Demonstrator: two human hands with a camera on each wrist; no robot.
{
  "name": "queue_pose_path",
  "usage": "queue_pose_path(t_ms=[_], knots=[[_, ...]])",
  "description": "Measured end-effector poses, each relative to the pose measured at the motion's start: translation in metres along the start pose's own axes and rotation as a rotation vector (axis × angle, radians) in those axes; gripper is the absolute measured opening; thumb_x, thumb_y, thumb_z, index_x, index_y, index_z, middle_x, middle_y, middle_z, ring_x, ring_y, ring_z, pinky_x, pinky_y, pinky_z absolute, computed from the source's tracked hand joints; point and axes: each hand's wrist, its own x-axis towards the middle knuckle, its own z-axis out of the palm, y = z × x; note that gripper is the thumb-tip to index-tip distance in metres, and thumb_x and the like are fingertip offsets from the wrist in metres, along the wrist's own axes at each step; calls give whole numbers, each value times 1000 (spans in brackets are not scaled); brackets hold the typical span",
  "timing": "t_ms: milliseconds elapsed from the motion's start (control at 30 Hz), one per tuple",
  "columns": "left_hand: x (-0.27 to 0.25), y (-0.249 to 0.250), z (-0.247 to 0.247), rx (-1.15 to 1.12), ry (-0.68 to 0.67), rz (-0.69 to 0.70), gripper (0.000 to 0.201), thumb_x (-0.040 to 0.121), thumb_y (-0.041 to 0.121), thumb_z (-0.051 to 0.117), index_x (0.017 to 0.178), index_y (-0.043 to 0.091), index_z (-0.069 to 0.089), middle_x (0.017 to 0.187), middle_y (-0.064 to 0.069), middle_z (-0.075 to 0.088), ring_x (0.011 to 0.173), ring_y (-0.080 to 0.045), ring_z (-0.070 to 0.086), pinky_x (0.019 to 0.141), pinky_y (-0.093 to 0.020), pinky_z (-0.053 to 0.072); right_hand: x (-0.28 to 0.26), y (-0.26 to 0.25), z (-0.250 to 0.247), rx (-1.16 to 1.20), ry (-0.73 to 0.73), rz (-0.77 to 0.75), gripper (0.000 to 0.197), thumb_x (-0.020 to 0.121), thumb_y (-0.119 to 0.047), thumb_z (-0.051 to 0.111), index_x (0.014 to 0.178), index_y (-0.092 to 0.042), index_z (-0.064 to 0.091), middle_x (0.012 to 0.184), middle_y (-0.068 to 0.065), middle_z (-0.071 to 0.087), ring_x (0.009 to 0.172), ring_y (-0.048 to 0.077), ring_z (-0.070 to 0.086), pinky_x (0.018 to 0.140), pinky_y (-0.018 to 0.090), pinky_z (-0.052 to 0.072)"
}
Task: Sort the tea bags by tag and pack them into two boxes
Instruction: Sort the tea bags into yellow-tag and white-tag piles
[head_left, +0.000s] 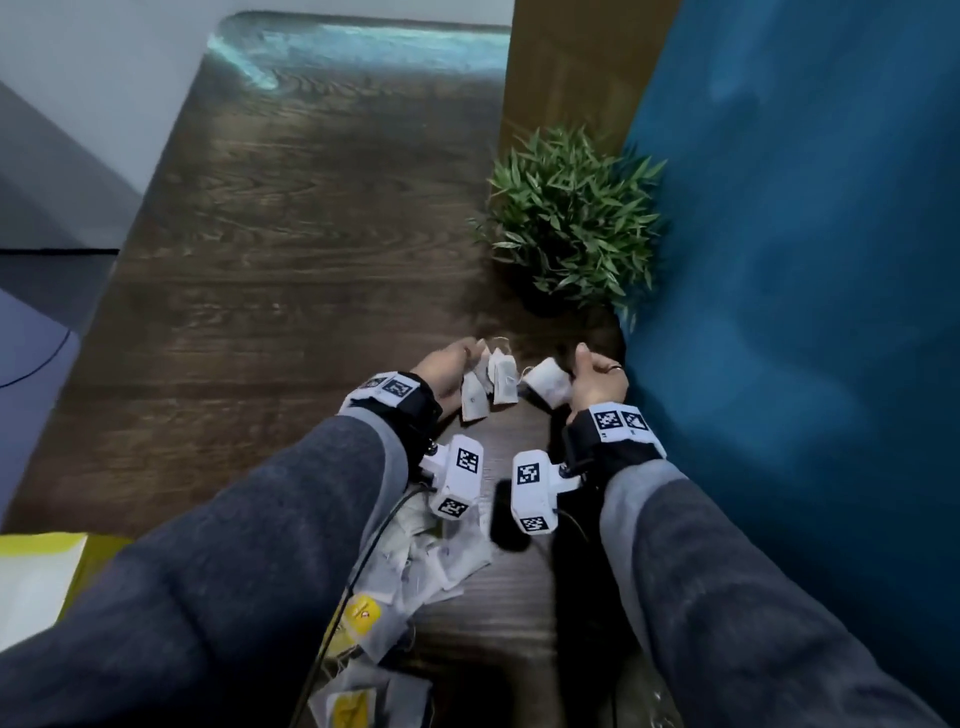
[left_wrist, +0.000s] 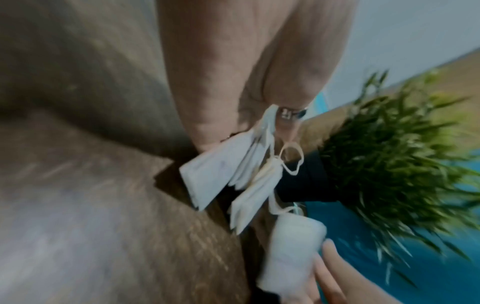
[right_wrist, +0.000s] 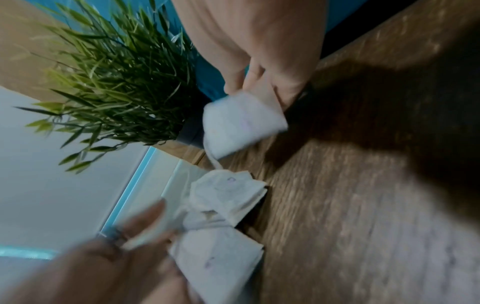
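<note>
Loose tea bags (head_left: 415, 566), some with yellow tags, lie heaped on the wooden table (head_left: 270, 260) on the near side of the potted plant (head_left: 571, 228), under the person's forearms. Just this side of the plant's pot, both hands hang above the tabletop. The left hand (head_left: 451, 371) pinches a bunch of white tea bags (head_left: 488, 382) at their top, so that they dangle and fan out. The right hand (head_left: 597, 379) has its fingers curled round a single tea bag (head_left: 545, 388), and a loop of string (left_wrist: 291, 158) seems to run between this bag and the bunch.

I judge the step to be pulling one bag clear of the bunch to sort it. To do it well, the pull should be slow and along the string, the left pinch firm, so that a snagged string does not tear the paper or drag out other bags. The tags in the hands are too blurred to read.

A yellow and white thing (head_left: 36, 577), perhaps a box, shows far left of the plant at the near table edge; its contents cannot be seen.
</note>
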Motion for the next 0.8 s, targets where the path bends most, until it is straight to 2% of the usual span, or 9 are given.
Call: queue_pose_path(t_ms=[67,133,200,267,367,500,600,667,800], knots=[[0,14,6,337,-9,62,52,97,17,44,146,12,26,142,-12,42,126,-28,47,109,-38,36,5,3,0,-80,-62,-28,21,85,-45,55,80,-26,57,85,1,66,82,24,64,88,44,51],[-7,27,3,749,17,163,61,96,22,47,149,17,15,143,-7,36,123,-24,48,99,-19,38,-3,4,-6,-261,-115,-123,31,89,-47,47,103,-24,62,105,2,66,104,25,60,99,44,44],[-19,36,-13,928,47,242,63,95,22,51,148,17,18,141,-4,37,123,-21,48,91,-15,37,-19,5,-17,-362,-168,-213,38,94,-40,45,123,-17,54,130,8,53,123,25,47,109,39,33],[-37,38,-37,979,78,277,55,93,18,54,142,11,31,144,-9,42,131,-21,42,99,-21,32,-37,9,-29,-403,-191,-259,33,94,-33,47,124,-19,53,133,10,45,127,25,37,110,33,24],[-70,24,-70,1073,144,337,36,91,12,56,126,9,51,121,-8,59,117,-23,54,98,-26,39,-63,24,-44,-397,-292,-373,13,94,-16,49,100,-22,59,119,10,56,116,24,47,104,33,33],[-119,-15,-90,1118,119,371,22,85,6,61,105,17,61,96,-1,64,93,-16,61,85,-26,49,-96,41,-53,-403,-645,-241,26,96,-11,46,86,-31,60,85,-7,61,78,10,55,70,20,44],[-134,-44,-88,1267,83,362,12,82,26,69,92,19,67,92,4,62,85,-14,58,75,-25,47,-113,56,-58,-605,-853,-233,18,84,-20,66,93,-35,59,92,-8,55,83,8,52,78,22,42],[-137,-58,-89,1392,124,345,19,77,40,71,84,24,64,87,6,58,82,-15,54,78,-32,44,-124,62,-62,-830,-929,-312,36,74,-29,76,105,-33,58,100,-7,47,90,8,47,85,24,42],[-133,-68,-90,1385,204,331,29,75,31,73,98,26,57,96,6,60,102,-22,56,91,-40,42,-135,65,-64,-974,-932,-408,34,70,-33,77,97,-32,57,85,-5,52,76,11,49,76,30,44]])
